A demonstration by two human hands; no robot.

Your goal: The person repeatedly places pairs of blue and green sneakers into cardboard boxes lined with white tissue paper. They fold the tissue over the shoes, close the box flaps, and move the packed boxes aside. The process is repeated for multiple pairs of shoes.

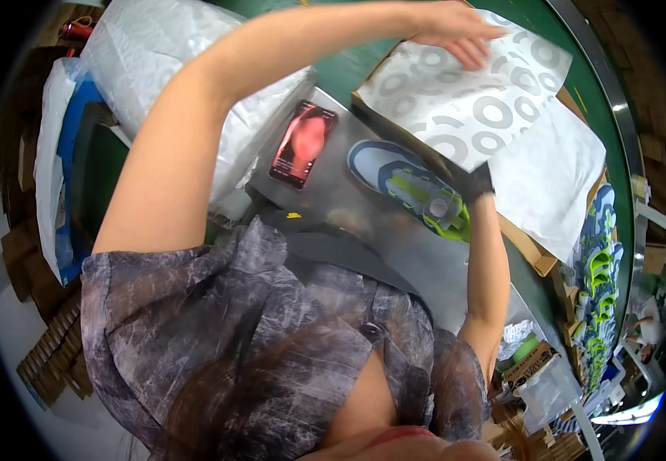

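Metal workbench (pixel 394 230), far side: left hand (pixel 456 31) flat, fingers spread on patterned paper (pixel 463 100) over the box (pixel 529 246); right hand (pixel 477 183) mostly hidden, grip unclear. Sneaker (pixel 410 188) not yet packed.

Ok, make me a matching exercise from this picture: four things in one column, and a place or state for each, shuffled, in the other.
Things:
1. left hand
2. phone
3. sneaker
4. row of sneakers

Places or states:
A. lying on its own on the metal table, just below the open box
B. flat on the patterned wrapping paper
C. lined up at the right edge of the view
D. screen lit red, lying on the table beside the white bag

Pairs: 1-B, 2-D, 3-A, 4-C
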